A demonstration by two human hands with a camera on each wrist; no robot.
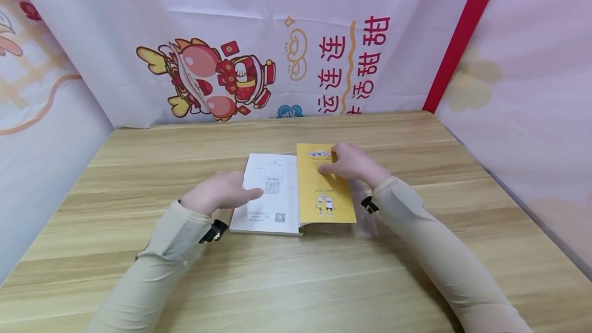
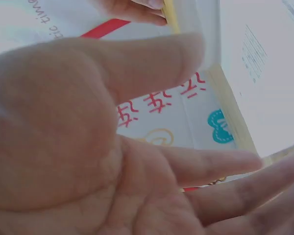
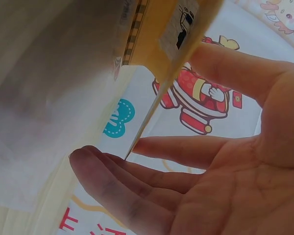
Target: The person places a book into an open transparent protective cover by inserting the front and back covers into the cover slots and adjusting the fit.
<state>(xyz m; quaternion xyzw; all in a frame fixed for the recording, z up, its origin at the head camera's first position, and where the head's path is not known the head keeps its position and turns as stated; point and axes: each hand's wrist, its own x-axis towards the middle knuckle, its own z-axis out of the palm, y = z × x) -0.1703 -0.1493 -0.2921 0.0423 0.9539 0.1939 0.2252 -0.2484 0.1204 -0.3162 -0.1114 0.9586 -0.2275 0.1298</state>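
Observation:
An open book (image 1: 273, 209) lies on the wooden table, its white page printed with a small table and a QR code. To its right, a yellow cover (image 1: 321, 184) with a cartoon figure is raised off the tabletop. My right hand (image 1: 353, 163) pinches this cover near its far right edge, thumb on the printed face and fingertips (image 3: 130, 147) at the edge. At the book's left side is my left hand (image 1: 222, 191), thumb stretched over the white page. Its fingers (image 2: 210, 161) look straight in the left wrist view; whether they touch the book I cannot tell.
Under and beside the raised cover shows a clear plastic sheet (image 1: 365, 220). The wooden table (image 1: 277, 281) reaches back to a white printed cloth (image 1: 259, 24), with more cloth along both sides.

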